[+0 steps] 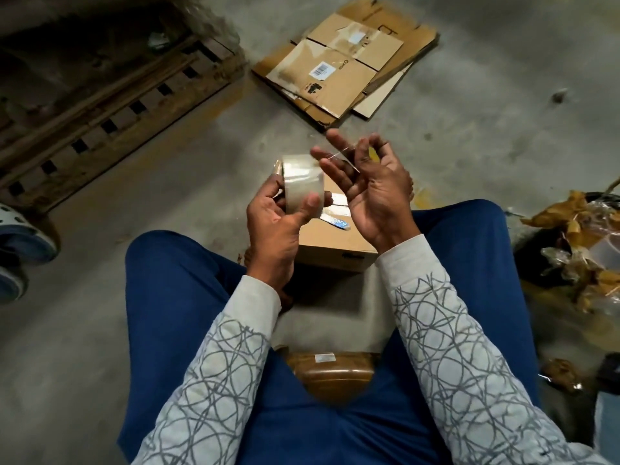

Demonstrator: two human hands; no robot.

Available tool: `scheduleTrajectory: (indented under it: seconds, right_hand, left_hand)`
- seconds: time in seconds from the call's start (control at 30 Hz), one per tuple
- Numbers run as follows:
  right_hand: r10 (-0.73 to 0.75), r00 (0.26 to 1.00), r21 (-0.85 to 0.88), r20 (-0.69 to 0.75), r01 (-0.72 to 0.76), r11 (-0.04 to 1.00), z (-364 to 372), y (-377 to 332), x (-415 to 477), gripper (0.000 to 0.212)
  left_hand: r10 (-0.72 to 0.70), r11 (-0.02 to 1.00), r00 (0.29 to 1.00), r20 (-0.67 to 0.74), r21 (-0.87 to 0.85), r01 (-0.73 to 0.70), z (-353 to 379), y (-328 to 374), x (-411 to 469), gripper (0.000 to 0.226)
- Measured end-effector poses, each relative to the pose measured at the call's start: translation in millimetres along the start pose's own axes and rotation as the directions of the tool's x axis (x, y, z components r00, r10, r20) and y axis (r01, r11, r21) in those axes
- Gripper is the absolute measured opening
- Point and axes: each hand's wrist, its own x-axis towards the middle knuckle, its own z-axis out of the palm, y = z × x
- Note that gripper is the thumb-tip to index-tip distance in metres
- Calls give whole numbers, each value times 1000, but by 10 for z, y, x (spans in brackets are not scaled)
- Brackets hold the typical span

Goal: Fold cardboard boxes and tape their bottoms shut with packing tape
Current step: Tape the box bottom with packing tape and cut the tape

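Gripping a clear round roll of packing tape (303,186) just above the small brown cardboard box (335,245), the left hand (278,226) curls round it; the right hand (370,187) above the box has its fingers spread.

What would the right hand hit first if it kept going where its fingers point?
Probably the tape roll in the left hand: the straight fingers of the right hand point at its top edge, tips almost there. Depth is unclear; they might pass over it.
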Motion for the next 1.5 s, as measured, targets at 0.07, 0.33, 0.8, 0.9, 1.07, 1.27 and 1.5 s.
scheduleTrajectory:
  seconds: [0.07,0.33,0.8,0.9,1.07,1.27,1.5]
  right_hand:
    - [9,1000,50,-30,-7,999,50,66,-20,9]
    - [-40,995,55,-90,45,997,197,92,-7,13]
    - [-144,955,94,-260,173,980,-94,-310,266,18]
    - [-150,952,72,-266,175,982,-101,-329,261,17]
    - [-133,935,162,-328,195,967,-242,-380,307,25]
    - [-96,978,131,-184,122,984,-294,-410,206,13]
    - [-27,989,-387,-143,-31,922,-368,-538,56,11]
  left_hand:
    - [84,996,993,-81,29,-82,3,-2,0,36]
    - [150,984,987,-63,-85,-155,-47,62,-41,33]
    - [56,989,933,356,-148,-3,-303,239,-130,30]
    - [50,990,922,383,-141,5,-370,280,-107,32]
    - [153,949,873,463,-317,2,-494,335,-102,33]
    - [232,964,881,413,-219,-151,-476,362,-65,36]
    - [168,985,945,282,-24,-168,-665,331,79,41]
